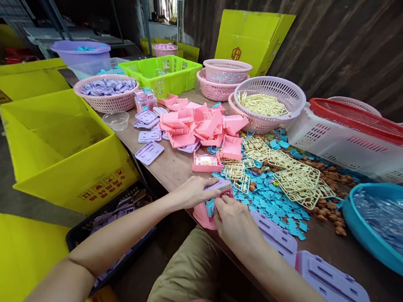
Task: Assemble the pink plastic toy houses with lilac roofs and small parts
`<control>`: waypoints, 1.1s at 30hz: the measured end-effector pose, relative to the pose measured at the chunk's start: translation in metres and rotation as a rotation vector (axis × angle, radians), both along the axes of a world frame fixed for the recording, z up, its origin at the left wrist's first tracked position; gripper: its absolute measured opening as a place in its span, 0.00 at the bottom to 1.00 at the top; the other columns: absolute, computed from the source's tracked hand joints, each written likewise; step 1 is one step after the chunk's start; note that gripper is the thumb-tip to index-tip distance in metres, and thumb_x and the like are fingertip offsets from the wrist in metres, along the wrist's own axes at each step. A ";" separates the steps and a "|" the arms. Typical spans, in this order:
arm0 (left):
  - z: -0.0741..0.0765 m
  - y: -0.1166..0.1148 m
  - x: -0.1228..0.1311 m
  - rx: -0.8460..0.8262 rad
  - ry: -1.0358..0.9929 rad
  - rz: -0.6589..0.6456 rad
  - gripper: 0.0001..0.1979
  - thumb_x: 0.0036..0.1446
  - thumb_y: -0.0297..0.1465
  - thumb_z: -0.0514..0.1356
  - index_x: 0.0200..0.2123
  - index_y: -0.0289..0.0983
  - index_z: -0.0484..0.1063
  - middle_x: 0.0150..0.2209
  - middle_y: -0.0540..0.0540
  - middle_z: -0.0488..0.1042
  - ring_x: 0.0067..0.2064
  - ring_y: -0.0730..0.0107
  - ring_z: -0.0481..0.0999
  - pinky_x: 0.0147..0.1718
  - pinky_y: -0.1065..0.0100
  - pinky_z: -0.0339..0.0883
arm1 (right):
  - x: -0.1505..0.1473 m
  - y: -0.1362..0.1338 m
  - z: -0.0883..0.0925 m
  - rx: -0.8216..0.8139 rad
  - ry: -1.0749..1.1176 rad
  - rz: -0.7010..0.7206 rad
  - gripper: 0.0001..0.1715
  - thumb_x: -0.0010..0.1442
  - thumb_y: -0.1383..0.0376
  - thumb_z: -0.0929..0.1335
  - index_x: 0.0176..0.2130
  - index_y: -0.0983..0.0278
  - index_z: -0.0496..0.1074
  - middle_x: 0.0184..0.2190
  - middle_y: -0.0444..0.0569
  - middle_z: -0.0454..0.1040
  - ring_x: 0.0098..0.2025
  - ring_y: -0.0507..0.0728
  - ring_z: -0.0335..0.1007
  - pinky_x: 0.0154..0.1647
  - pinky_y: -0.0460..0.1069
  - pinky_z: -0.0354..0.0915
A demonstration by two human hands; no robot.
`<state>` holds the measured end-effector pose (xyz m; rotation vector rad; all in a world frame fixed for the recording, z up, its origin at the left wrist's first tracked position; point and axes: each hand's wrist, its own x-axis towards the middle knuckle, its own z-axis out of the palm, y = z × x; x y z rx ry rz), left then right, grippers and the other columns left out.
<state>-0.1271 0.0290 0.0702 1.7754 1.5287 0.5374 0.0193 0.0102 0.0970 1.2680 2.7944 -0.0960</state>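
Observation:
At the table's near edge both my hands close around a small pink toy case [205, 215] with a lilac lid and a blue part showing between my fingers. My left hand [194, 191] grips its top left side, fingers curled over the lid. My right hand [234, 224] holds its right side, thumb pressed by the blue part. Just beyond lies an open pink case [206, 161] with a printed insert. Blue plastic chips [272, 197] and cream lattice frames [297, 179] lie scattered to the right of my hands.
A heap of pink cases [197, 124] and lilac lids [148, 152] fills the table's middle. Baskets stand behind: pink with lilac parts [107, 92], green [162, 72], lilac with cream sticks [268, 98]. A blue basin [384, 223] sits right. Yellow boxes [64, 151] stand left, a black tray [115, 219] below.

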 end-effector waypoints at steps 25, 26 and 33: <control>0.015 0.014 -0.021 0.196 0.503 -0.604 0.38 0.52 0.34 0.58 0.64 0.35 0.45 0.62 0.37 0.54 0.63 0.52 0.51 0.60 0.54 0.46 | 0.149 -0.011 -0.024 -0.136 0.228 -0.180 0.53 0.41 0.61 0.75 0.62 0.62 0.53 0.57 0.60 0.61 0.57 0.67 0.57 0.55 0.62 0.57; 0.015 0.015 -0.017 0.188 0.543 -0.607 0.39 0.52 0.34 0.58 0.64 0.34 0.44 0.61 0.35 0.54 0.63 0.51 0.51 0.60 0.53 0.45 | 0.144 -0.010 -0.027 -0.137 0.216 -0.167 0.54 0.42 0.62 0.75 0.63 0.62 0.52 0.55 0.61 0.62 0.56 0.67 0.59 0.54 0.62 0.58; 0.016 0.015 -0.003 0.197 0.614 -0.540 0.41 0.45 0.36 0.62 0.62 0.34 0.51 0.59 0.36 0.61 0.58 0.50 0.61 0.54 0.58 0.56 | 0.112 -0.003 -0.029 -0.143 0.236 -0.153 0.54 0.43 0.59 0.74 0.63 0.65 0.51 0.47 0.60 0.65 0.46 0.64 0.65 0.46 0.59 0.62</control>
